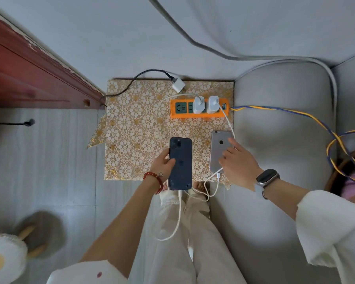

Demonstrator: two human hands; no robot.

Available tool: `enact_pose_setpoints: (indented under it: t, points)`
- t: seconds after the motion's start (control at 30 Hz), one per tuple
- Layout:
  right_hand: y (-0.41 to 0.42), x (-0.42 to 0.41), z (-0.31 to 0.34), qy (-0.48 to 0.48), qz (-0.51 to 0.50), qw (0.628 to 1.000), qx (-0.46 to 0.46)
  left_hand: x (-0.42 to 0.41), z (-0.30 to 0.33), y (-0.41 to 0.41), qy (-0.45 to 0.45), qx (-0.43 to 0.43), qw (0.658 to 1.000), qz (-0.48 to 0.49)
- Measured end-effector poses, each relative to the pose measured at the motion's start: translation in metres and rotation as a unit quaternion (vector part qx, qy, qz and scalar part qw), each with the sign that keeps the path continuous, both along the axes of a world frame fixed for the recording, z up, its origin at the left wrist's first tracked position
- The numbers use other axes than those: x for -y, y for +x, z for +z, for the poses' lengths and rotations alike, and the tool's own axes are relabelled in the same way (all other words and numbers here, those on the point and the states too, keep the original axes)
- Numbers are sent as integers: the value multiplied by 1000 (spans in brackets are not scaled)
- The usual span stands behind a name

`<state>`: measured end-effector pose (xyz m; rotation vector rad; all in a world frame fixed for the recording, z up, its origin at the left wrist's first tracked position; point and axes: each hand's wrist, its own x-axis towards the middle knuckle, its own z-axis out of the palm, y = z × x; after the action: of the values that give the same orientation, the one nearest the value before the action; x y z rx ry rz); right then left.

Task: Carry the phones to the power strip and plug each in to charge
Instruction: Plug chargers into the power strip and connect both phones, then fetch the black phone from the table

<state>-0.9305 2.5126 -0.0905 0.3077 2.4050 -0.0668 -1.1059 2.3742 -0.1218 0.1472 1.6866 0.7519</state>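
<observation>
An orange power strip point(178, 115) lies at the far right of a gold flower-patterned table top point(131, 132), with two white chargers point(205, 104) plugged in. My left hand point(162, 160) grips a dark blue phone point(181, 160), back side up, with a white cable point(177, 218) in its bottom port. My right hand point(237, 160) rests on a silver phone point(219, 148), which lies back up at the table's right edge, a white cable plugged into its bottom end.
A third white charger point(178, 84) on a black cord lies loose at the table's far edge. A grey sofa point(281, 124) flanks the table on the right, with a blue-and-yellow wire point(295, 113) running over it. A red wooden frame point(33, 72) stands left.
</observation>
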Motion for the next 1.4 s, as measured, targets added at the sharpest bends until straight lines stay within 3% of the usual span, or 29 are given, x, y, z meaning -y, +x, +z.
enact_pose_setpoints:
  t: [0.13,0.27,0.43,0.67,0.8,0.93,1.07,1.3,1.4]
  points:
    - [6,-5,-9,0,-4,1000,-27,-26,-22,18,-18,-19,1000,4]
    - [11,-4,-15,3,14,998,-62,-46,-40,25,-24,-92,995,-32]
    - [15,-5,-16,22,34,995,-93,-63,-46,31,-58,-184,973,-130]
    - [24,3,-18,7,21,981,-195,-64,-29,48,-87,-202,956,-194]
    - [22,5,-12,-16,7,982,-190,-56,-10,44,-62,-210,955,-199]
    - [13,11,5,-85,-42,984,-151,-36,27,28,-45,-262,947,-177]
    - [-20,18,43,-105,-67,978,-169,-9,79,3,-28,-327,931,-160]
    - [-120,69,160,-142,-11,935,-325,79,210,-69,-3,-491,868,-78]
    - [-162,125,222,-160,-12,893,-421,151,268,-91,4,-559,829,-10]
